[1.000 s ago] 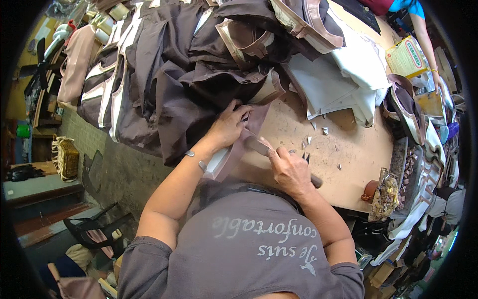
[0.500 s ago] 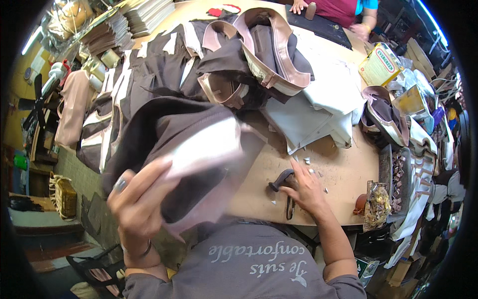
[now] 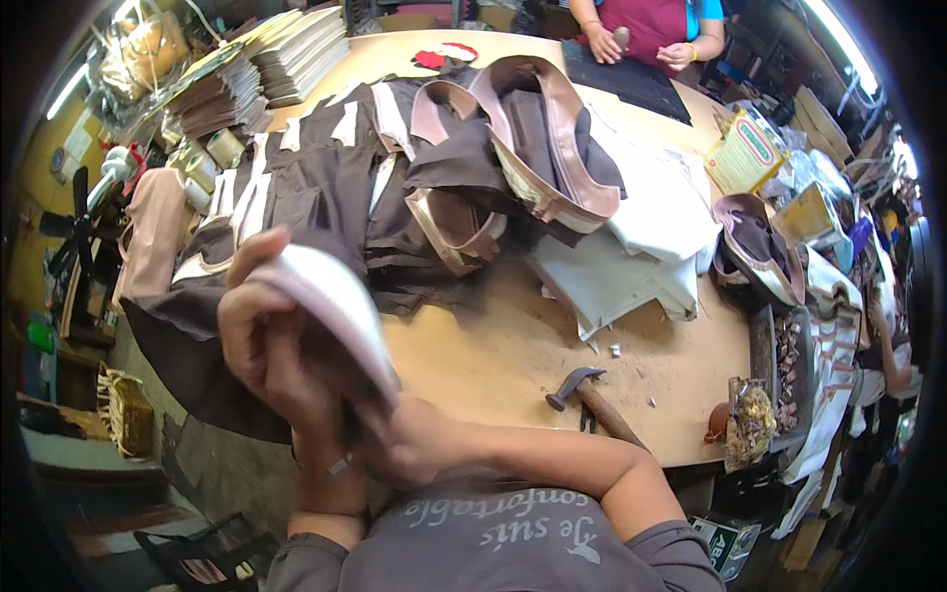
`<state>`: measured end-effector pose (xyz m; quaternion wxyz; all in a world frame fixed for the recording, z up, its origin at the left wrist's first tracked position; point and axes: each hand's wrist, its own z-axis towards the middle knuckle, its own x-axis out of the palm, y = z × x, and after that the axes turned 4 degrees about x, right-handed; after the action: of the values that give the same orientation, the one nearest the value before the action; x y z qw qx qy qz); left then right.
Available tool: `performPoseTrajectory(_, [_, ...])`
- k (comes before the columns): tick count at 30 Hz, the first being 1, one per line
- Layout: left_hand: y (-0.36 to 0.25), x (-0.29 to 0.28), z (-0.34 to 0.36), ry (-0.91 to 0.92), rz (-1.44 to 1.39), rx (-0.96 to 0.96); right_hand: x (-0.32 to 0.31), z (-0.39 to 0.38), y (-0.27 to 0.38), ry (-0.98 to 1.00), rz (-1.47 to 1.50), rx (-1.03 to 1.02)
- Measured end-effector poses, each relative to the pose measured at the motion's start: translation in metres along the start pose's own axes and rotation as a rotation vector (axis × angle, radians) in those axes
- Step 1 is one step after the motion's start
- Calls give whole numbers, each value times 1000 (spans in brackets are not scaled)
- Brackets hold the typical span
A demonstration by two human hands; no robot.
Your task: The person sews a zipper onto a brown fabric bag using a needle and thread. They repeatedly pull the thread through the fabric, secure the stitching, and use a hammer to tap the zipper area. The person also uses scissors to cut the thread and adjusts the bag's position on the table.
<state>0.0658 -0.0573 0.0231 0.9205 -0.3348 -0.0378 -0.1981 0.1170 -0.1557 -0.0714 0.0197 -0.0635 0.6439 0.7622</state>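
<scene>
- The brown cloth piece (image 3: 197, 365) is up in the person's grasp at the near left of the counter (image 3: 473, 360), its cloth draping to the left; keep that loose part from twisting or dragging.
- The left hand (image 3: 271, 340) is clamped on the piece by its stiff, curved rim, where a white band (image 3: 340, 286) meets pink edging (image 3: 321, 308). A firm but unpinched grip should hold the curve without creasing it.
- The right hand (image 3: 419, 444) meets the rim's lower end, so both hands are together at the piece; blur hides whether its fingers close. Working the edge round evenly from there, with the left as anchor, would probably keep the band smooth.
- The hammer (image 3: 590, 395) lies by itself on the counter, to the right, near small white scraps (image 3: 616, 349); keep the band clear of both.
- Compared with half a second ago, on the left, the white band was turned broadly upward; now it stands as a narrow upright arc, with the cloth spread farther left.
- On the right, the right hand was at the hammer; now it has crossed to the piece, leaving the handle in plain view.
</scene>
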Motion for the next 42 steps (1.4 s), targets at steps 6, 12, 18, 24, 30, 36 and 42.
performPoseTrajectory(6, [27,-19,12,30,144,95,-104,46,85,-327,-96,2])
performPoseTrajectory(12, [77,-14,0,242,131,-293,-231,78,161,-514,-222,55])
performPoseTrajectory(18, [141,33,-40,753,121,-422,-399,89,118,-644,-372,334])
performPoseTrajectory(24, [174,31,-42,1227,268,-497,-376,87,-26,-647,-1142,639])
performPoseTrajectory(30, [221,-12,-29,920,482,-319,-305,106,71,-809,-1049,209])
performPoseTrajectory(36, [230,12,-56,1057,490,-93,-144,129,-2,8,-1678,-25])
performPoseTrajectory(42, [230,-34,-42,1150,716,25,-215,121,-9,-79,-1634,517])
